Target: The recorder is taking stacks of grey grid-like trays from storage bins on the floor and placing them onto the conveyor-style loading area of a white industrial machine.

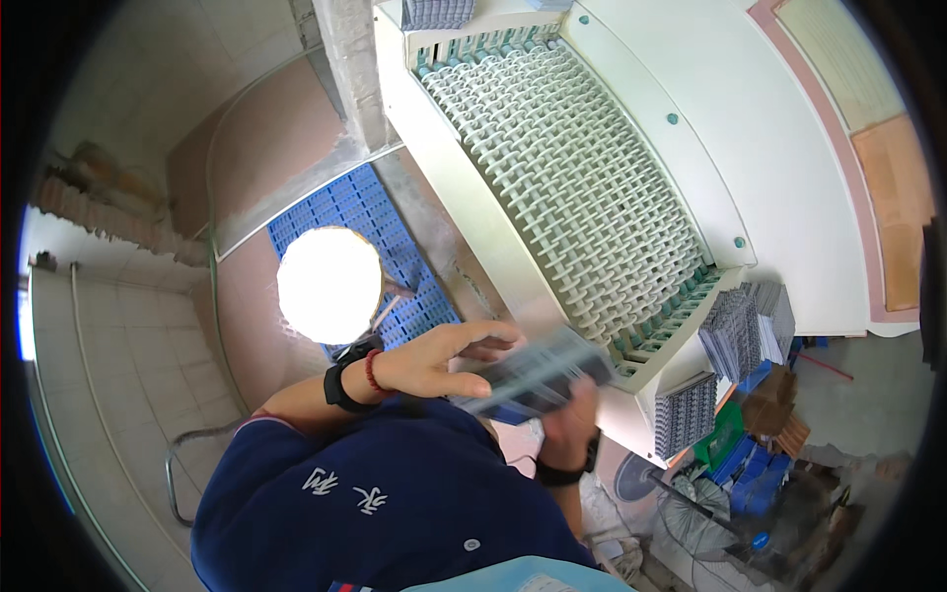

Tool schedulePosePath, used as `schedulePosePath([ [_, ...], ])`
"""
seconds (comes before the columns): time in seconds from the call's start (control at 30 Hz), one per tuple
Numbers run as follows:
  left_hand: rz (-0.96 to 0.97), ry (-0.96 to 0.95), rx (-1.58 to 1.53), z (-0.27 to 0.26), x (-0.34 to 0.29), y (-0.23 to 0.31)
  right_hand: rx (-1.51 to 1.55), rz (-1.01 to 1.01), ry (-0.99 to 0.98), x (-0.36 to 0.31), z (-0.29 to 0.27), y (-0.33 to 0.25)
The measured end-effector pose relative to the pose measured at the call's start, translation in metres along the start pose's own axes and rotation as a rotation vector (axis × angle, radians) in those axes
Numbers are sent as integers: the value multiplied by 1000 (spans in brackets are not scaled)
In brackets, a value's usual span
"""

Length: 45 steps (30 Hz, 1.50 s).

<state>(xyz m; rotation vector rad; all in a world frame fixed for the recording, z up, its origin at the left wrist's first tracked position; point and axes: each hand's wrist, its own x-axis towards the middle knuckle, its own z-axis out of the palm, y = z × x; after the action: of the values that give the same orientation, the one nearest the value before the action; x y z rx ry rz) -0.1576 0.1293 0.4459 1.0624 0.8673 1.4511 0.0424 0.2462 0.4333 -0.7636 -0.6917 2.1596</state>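
Note:
A grey, flat rectangular stack or panel [538, 369], smeared by motion, is tilted in front of my body at the near end of the conveyor machine [464, 197]. My right hand [570, 419] grips its right, near side with bent, blurred fingers. My left hand [444, 360] is at its left end, thumb apart from the stretched fingers; it looks sharp while the panel is blurred. Whether the left fingertips touch the panel is hard to tell. The panel's underside looks dark blue.
White rollers [582, 178] fill the machine's bed. Stacks of grey ridged panels [686, 414] stand at its near right corner. A bright round white stool top [330, 286] is on a blue slatted mat [404, 261] to the left. A fan [636, 479], bags and boxes crowd the floor at lower right.

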Motion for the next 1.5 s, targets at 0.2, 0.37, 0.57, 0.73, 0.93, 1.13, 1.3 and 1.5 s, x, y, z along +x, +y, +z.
schedulePosePath([
  [0.2, -453, 359, -17, -51, -26, -17, -98, 394, 81, 46, 60, 67],
  [0.37, -458, 457, -517, -67, -21, -25, -87, 467, 0, 70, 85, 57],
  [0.57, -335, 520, -705, -89, 7, -40, -99, 361, -210, 104, 81, 31],
  [0.73, -132, 814, -616, -113, 10, 12, -421, 223, -183, 114, 44, -13],
  [0.93, 168, 863, -402, -131, 17, 123, -374, -4, 38, 98, -8, -38],
  [1.13, 354, 843, -287, -130, 38, 154, -302, 5, 72, 82, 6, -41],
  [1.3, 80, 702, -445, -93, 125, 148, -335, -140, 112, 75, 24, -48],
  [1.5, -321, 439, -660, -141, 181, 109, -328, -262, 265, 91, 52, -27],
])
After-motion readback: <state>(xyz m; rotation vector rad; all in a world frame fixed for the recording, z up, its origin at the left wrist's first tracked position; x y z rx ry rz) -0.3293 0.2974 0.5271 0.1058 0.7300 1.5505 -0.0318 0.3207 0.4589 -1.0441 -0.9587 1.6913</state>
